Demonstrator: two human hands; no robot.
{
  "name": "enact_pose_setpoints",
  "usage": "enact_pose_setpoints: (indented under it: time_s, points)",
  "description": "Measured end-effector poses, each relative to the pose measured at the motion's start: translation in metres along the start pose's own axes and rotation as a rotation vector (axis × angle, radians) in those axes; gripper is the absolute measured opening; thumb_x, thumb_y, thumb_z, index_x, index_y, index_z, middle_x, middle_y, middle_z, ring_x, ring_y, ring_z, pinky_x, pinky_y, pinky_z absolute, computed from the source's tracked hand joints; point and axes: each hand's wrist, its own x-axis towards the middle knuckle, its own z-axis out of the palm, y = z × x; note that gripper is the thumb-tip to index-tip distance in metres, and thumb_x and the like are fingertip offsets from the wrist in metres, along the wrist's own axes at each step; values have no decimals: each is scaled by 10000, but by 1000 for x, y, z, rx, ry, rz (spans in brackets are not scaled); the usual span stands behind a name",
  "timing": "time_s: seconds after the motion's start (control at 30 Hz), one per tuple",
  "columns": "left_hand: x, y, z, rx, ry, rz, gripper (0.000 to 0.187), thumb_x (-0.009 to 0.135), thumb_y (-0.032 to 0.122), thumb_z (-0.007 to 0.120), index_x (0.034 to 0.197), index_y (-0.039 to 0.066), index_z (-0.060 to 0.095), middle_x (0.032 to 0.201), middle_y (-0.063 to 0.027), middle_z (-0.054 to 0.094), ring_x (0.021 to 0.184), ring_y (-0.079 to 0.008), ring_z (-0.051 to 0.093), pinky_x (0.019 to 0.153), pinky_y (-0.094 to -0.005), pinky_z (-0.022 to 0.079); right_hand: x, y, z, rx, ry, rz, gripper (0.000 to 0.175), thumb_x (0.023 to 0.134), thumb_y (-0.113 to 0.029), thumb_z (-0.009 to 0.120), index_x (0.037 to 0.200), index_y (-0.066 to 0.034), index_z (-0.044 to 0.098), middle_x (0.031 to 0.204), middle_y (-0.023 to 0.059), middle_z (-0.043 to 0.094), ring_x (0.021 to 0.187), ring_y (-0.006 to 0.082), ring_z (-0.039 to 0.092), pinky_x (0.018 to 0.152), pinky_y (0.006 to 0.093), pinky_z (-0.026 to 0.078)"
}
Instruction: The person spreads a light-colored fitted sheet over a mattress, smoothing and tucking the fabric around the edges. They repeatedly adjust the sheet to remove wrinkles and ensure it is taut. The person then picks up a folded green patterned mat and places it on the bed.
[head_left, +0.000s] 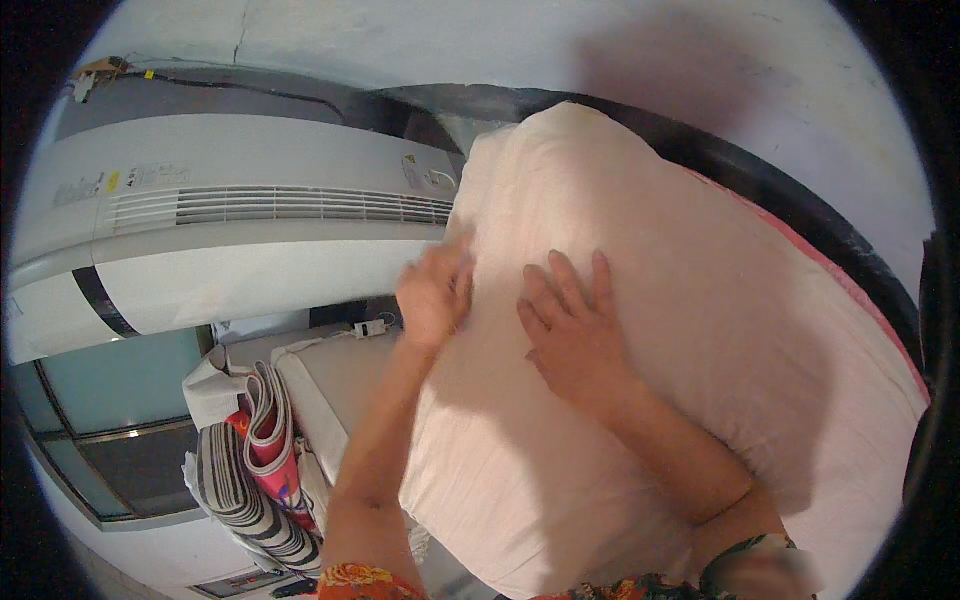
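A large piece of pale pink bedding (517, 465), its cloth lightly creased, spreads before me. At its left edge is my left hand (436, 292), slightly blurred, with the fingers curled at the cloth; whether they pinch it cannot be told. My right hand (581, 334) lies palm down on top of the cloth with its fingers apart, a short way to the right of the left hand. A darker pink edge (832, 262) shows along the far right side of the bedding.
A white floor-standing air conditioner (285, 274) is at the left. Below it are a folded striped textile (225, 469), a folded red textile (274, 457) and a small white plug or adapter (370, 328). A black curved edge (780, 180) runs along the pale wall (495, 45).
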Motion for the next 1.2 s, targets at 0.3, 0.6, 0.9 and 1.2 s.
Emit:
enact_pose_setpoints:
  time_s: [0.3,0.6,0.9,1.2]
  points:
    - [-36,-66,10,332,-495,-454,292,848,182,534,1118,192,646,954,-122,672,865,-317,655,768,-438,521,2,-3,0,12,-5,-13,505,792,-368,662,1226,-121,591,1439,77,390,1391,312,226,1112,634,47]
    - [-90,12,-47,-239,-281,-754,246,877,90,605,1117,84,661,795,-145,662,664,-156,603,654,-294,491,4,2,-1,-35,78,-3,511,730,-278,730,1185,-95,584,1408,82,416,1379,317,258,1109,625,115]
    - [-222,-21,-32,-117,-174,-1174,329,897,328,593,1122,99,669,940,-201,678,851,-316,662,785,-373,516,8,2,14,-24,185,-99,427,743,-252,705,1126,-83,621,1354,89,472,1345,314,322,1110,619,138]
    - [-195,-70,-22,383,-1046,-713,245,853,220,542,1020,130,698,974,-139,692,891,-311,676,750,-435,534,10,-2,6,-59,67,-106,492,763,-266,702,1207,-92,580,1386,85,439,1360,308,300,1121,599,134]
